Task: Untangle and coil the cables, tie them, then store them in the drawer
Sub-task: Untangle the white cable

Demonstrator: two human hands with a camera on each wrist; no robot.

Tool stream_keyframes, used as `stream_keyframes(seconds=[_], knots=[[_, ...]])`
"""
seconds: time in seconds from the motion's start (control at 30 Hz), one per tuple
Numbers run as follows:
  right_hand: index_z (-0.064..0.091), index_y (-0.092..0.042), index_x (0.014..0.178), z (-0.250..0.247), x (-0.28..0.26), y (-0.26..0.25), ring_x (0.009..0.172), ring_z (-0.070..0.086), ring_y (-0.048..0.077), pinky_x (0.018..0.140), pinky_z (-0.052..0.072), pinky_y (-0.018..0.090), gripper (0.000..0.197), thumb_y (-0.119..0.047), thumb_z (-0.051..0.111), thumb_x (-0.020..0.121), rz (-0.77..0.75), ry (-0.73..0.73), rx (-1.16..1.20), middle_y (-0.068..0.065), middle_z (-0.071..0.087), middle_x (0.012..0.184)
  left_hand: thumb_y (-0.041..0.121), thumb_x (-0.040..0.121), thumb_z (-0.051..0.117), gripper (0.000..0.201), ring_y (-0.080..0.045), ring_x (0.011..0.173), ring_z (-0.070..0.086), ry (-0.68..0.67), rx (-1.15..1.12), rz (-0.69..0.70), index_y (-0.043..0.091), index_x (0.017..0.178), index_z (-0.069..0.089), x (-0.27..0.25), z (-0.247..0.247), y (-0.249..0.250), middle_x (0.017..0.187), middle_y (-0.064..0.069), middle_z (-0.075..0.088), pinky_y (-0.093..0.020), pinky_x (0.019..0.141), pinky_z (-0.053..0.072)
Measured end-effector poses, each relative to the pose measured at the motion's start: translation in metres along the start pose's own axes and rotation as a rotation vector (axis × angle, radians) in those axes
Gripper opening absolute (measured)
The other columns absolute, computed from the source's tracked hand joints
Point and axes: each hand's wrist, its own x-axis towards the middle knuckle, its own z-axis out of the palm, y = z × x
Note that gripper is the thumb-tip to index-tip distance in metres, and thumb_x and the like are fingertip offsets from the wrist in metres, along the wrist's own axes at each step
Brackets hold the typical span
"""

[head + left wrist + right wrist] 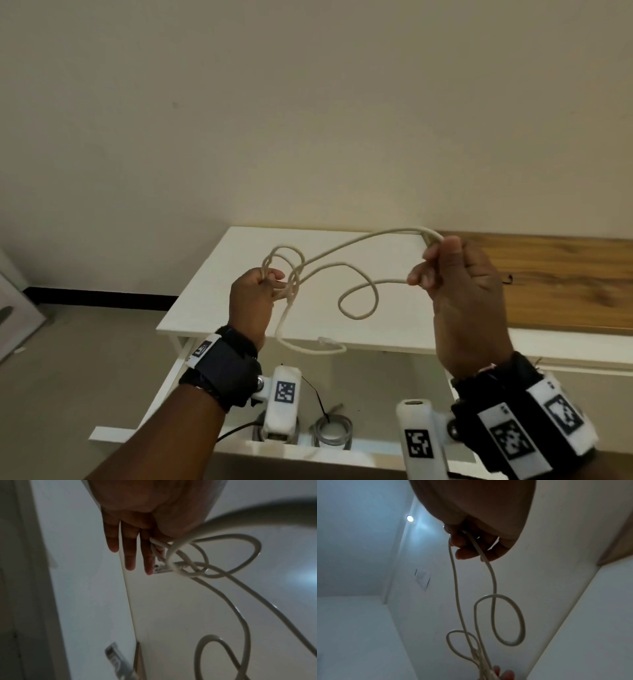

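A cream cable [394, 281] hangs in the air between both hands above the white table [212, 308]. My left hand [270, 281] pinches a bunch of small tangled loops between thumb and forefinger, the other fingers [130, 555] straight. One clear plug [161, 568] sits in that tangle. My right hand [435, 263], higher and to the right, grips two strands with curled fingers [465, 553]. A loose loop [510, 622] sags between the hands. The cable's other end [323, 340] dangles at the table's front edge.
Below the tabletop the white drawer [308, 448] stands pulled out toward me. A coiled grey cable [330, 430] with a black tie lies inside, and another coil is partly hidden behind my left wrist camera. A wooden top [548, 284] adjoins on the right.
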Motion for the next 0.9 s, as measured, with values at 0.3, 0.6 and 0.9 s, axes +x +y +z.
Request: stream_keyframes(seconds=[0.3, 0.6, 0.9], knots=[[0.061, -0.015, 0.098, -0.012, -0.001, 0.025, 0.068, 0.064, 0.019, 0.079, 0.053, 0.039, 0.021, -0.022, 0.043, 0.105, 0.36, 0.017, -0.12, 0.004, 0.067, 0.068, 0.009, 0.103, 0.039, 0.025, -0.019, 0.045, 0.052, -0.056, -0.354, -0.329, 0.009, 0.091, 0.06, -0.012, 0.006, 0.014, 0.063, -0.006, 0.051, -0.029, 0.046, 0.048], [0.064, -0.026, 0.118, -0.004, -0.015, 0.038, 0.107, 0.058, 0.006, 0.094, 0.045, 0.025, 0.027, -0.026, 0.067, 0.091, -0.192, -0.27, -0.982, -0.013, 0.065, 0.117, 0.007, 0.103, 0.038, 0.028, -0.012, 0.045, 0.035, -0.129, 0.038, 0.185, 0.012, 0.083, 0.058, -0.026, 0.021, 0.017, 0.059, -0.004, 0.04, -0.025, 0.043, 0.033], [0.059, -0.027, 0.08, 0.01, -0.02, 0.038, 0.057, 0.041, 0.011, 0.057, 0.029, 0.03, 0.032, -0.053, 0.046, 0.094, -0.418, -0.407, -1.309, -0.014, 0.049, 0.06, 0.009, 0.102, 0.042, 0.024, -0.018, 0.047, 0.047, -0.195, 0.318, 0.404, 0.017, 0.089, 0.061, -0.028, 0.022, 0.006, 0.061, 0.001, 0.052, -0.035, 0.047, 0.045]])
